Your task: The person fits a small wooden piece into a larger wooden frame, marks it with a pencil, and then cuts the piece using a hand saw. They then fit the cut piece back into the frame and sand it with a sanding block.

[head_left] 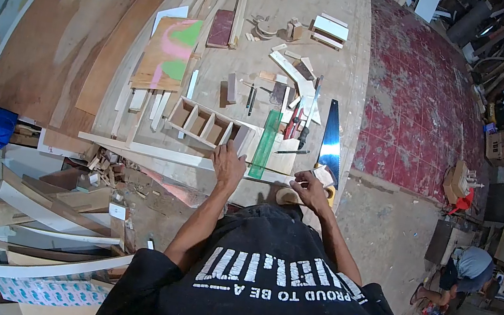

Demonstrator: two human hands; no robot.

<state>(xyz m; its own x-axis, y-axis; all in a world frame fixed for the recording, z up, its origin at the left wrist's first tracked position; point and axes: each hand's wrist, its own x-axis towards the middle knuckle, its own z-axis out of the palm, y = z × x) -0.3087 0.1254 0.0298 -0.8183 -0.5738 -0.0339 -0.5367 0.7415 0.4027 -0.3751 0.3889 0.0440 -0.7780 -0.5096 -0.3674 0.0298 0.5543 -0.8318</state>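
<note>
A small wooden box with several compartments [207,125] lies near the table's front edge. My left hand [229,166] is at its right end, with the fingers bent against the front edge and end panel. To the right, my right hand [312,192] is closed with curled fingers above the table edge; whatever they hold, if anything, is too small to make out. Beside it are a pale block [324,175] and a hand saw [331,145] with a blue-tinted blade. Between my hands lies a green ruler [265,143].
Pencils [251,99], a red-handled tool [293,123] and wood offcuts lie beyond the ruler. A painted board [166,53] rests at left; a small white-topped wooden piece [330,30] stands farther back. Scrap wood fills the lower left. Another person [468,271] crouches at right.
</note>
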